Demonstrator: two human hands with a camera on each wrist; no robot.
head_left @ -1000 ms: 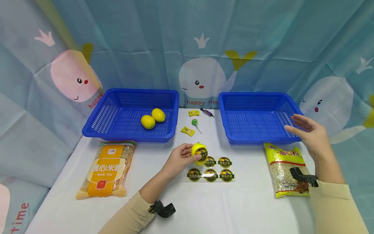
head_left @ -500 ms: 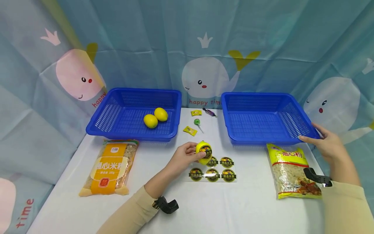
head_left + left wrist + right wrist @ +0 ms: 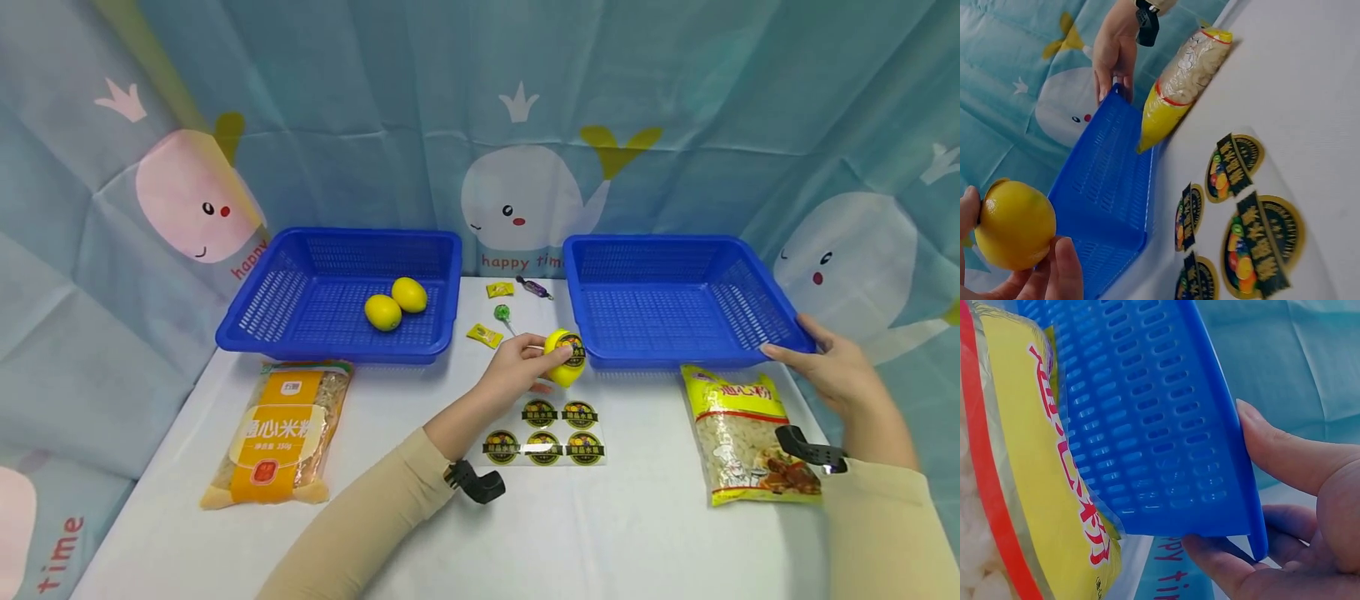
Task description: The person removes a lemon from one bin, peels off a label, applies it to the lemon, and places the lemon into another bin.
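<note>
So a second ago the left hand (image 3: pixel 517 367) had the lemon (image 3: pixel 1016 225) over the sticker sheet (image 3: pixel 561 432). Now it's off toward the back edge of the bench (image 3: pixel 637 533) and to the right, held up just beside the near left corner of the right basket (image 3: pixel 675 360). Fingers and thumb are still wrapped round it, and the sticker (image 3: pixel 573 350) is on its side.

Right hand (image 3: pixel 834 367) changed too: it was in the air, now it's gripping that basket's near right corner, thumb on the rim and fingers underneath. My guess is that steadies the basket.

As I read it, the sticker part is done for this lemon, but it's not in any basket yet. The other two lemons (image 3: pixel 383 312) sit in the left basket (image 3: pixel 337 347), no sticker on the sides I can see. Five stickers show on the sheet.
</note>
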